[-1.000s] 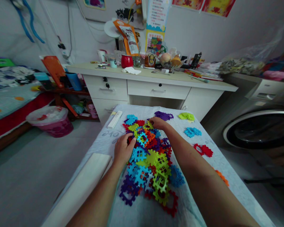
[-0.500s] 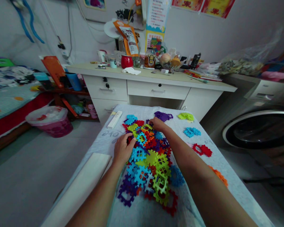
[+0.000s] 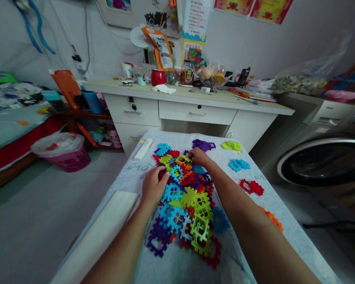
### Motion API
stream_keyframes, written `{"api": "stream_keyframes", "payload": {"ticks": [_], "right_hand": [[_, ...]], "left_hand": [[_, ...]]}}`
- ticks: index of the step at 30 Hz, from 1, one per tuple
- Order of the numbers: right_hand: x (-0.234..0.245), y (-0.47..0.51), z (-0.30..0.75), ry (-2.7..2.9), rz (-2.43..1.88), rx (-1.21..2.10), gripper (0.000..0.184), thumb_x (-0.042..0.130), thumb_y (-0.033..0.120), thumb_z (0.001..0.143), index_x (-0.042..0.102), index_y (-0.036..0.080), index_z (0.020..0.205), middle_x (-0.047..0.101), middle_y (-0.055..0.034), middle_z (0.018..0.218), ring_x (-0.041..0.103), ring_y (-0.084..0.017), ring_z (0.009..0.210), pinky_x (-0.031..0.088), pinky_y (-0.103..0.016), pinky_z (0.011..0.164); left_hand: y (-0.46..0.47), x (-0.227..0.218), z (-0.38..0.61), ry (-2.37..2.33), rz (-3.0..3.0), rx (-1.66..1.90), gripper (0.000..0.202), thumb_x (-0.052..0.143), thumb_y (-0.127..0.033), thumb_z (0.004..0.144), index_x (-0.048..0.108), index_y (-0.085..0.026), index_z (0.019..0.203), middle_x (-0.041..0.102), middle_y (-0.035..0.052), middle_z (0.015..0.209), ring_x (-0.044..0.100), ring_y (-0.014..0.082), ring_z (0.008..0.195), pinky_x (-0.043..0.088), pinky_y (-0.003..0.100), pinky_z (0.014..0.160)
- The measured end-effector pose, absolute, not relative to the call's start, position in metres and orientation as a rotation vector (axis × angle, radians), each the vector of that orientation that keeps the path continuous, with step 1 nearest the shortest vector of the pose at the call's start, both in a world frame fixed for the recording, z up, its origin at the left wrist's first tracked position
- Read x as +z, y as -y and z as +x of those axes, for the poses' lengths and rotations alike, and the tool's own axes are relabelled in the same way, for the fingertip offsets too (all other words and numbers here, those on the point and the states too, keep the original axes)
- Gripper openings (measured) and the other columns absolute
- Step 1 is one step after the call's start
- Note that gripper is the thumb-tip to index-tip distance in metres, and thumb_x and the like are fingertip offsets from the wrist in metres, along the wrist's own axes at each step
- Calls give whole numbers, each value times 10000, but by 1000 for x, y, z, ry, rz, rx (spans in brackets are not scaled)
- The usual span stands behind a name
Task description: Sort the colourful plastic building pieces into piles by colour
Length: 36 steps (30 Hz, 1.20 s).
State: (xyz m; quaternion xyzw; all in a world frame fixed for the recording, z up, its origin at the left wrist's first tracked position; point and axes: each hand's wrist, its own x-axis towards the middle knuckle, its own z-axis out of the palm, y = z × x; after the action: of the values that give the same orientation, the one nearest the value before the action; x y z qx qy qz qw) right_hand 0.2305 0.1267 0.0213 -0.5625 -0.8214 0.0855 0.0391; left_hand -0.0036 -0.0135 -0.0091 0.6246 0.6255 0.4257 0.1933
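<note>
A heap of interlocking plastic tiles (image 3: 189, 205) in green, blue, red, purple and orange lies on a cloth-covered table (image 3: 130, 177). My left hand (image 3: 154, 186) rests curled at the heap's left edge, fingertips on a blue tile (image 3: 173, 192). My right hand (image 3: 197, 156) reaches to the far end of the heap, fingers bent down on a green-yellow tile (image 3: 184, 159). Sorted apart lie purple tiles (image 3: 203, 144), green tiles (image 3: 232, 146), blue tiles (image 3: 239, 164), red tiles (image 3: 252, 186) and orange tiles (image 3: 273, 219).
A long white box (image 3: 100, 236) lies along the table's left edge, a smaller white box (image 3: 144, 148) at its far left. Behind stands a cluttered white desk (image 3: 195, 106). A washing machine (image 3: 322, 157) is at the right, a pink bin (image 3: 59, 150) on the floor at the left.
Both hands have stayed almost where they were; my right hand's fingers shifted slightly on the far tiles. The view has drifted a little.
</note>
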Motion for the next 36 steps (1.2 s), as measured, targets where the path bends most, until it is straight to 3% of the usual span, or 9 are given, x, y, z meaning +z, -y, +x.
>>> {"api": "stream_keyframes", "payload": {"ticks": [12, 19, 24, 29, 33, 36], "right_hand": [[35, -123, 265, 1991, -1744, 88, 263, 520, 89, 801, 678, 147, 1003, 526, -110, 1095, 549, -204, 1001, 425, -274, 913], [29, -136, 305, 1654, -2082, 62, 306, 494, 95, 797, 684, 145, 1032, 575, -139, 1080, 574, -212, 903, 430, -284, 822], [17, -134, 309, 1621, -2095, 105, 334, 469, 78, 778, 674, 127, 1037, 643, -136, 993, 578, -225, 900, 429, -293, 808], [12, -119, 304, 1546, -2000, 121, 415, 445, 76, 763, 622, 95, 1138, 651, -156, 1050, 578, -235, 966, 427, -311, 875], [12, -101, 296, 1537, -1868, 175, 343, 465, 117, 748, 642, 138, 1041, 658, -118, 1015, 583, -225, 959, 439, -311, 880], [16, -87, 285, 1633, -1764, 355, 243, 501, 151, 748, 654, 172, 936, 666, -53, 901, 594, -189, 845, 454, -285, 805]], "left_hand": [[13, -10, -4, -1746, 1780, 1222, 379, 533, -450, 860, 672, -201, 1109, 703, 94, 1163, 615, 272, 1118, 448, 456, 1030], [13, -11, -4, -1750, 1784, 1216, 385, 525, -451, 862, 670, -195, 1110, 703, 97, 1161, 610, 274, 1120, 441, 458, 1032], [14, -9, -4, -1754, 1792, 1207, 380, 519, -456, 867, 669, -204, 1108, 703, 89, 1160, 607, 277, 1127, 441, 455, 1030], [14, -8, -3, -1753, 1791, 1205, 389, 520, -461, 869, 668, -197, 1113, 700, 95, 1161, 608, 278, 1124, 438, 454, 1034], [15, -8, -3, -1766, 1783, 1211, 369, 526, -449, 864, 672, -207, 1103, 705, 89, 1154, 612, 278, 1114, 442, 454, 1026], [14, -8, -3, -1765, 1785, 1211, 362, 531, -451, 861, 673, -216, 1096, 706, 83, 1155, 613, 275, 1118, 445, 450, 1025]]}}
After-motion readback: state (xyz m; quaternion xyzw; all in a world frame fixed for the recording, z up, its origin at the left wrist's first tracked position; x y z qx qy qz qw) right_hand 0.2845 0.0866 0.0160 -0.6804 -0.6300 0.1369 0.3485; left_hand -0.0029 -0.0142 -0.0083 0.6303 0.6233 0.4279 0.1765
